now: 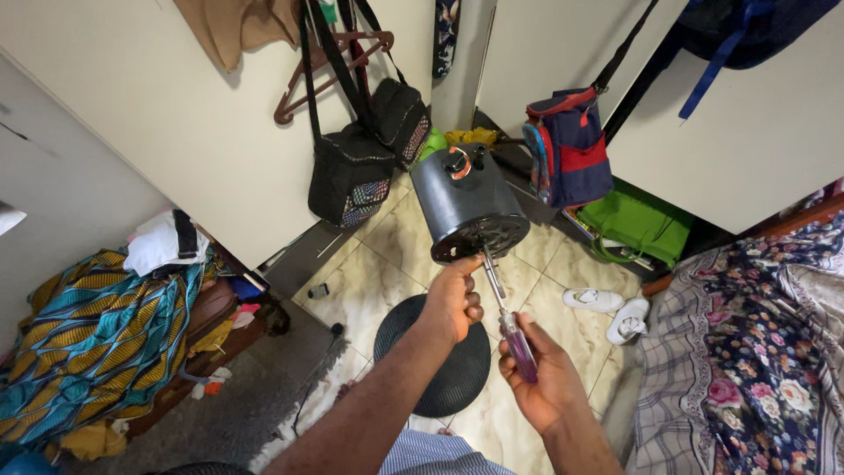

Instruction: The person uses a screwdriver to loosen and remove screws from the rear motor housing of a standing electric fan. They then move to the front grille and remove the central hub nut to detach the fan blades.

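1. Right above the left hand (453, 299) sits a dark grey cylindrical motor housing (466, 204), and the fingers are curled onto its bottom rim.
2. The right hand (538, 378), a bit lower, is wrapped around a screwdriver with a clear purple handle (517, 345).
3. Its metal shaft runs up into the housing's slotted face.
4. Under both hands there's a round black base (440, 361) on the tiled floor (374, 281).

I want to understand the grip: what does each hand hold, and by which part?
The right hand holds a screwdriver by its purple handle. The left hand grips the lower front rim of the dark fan motor housing.
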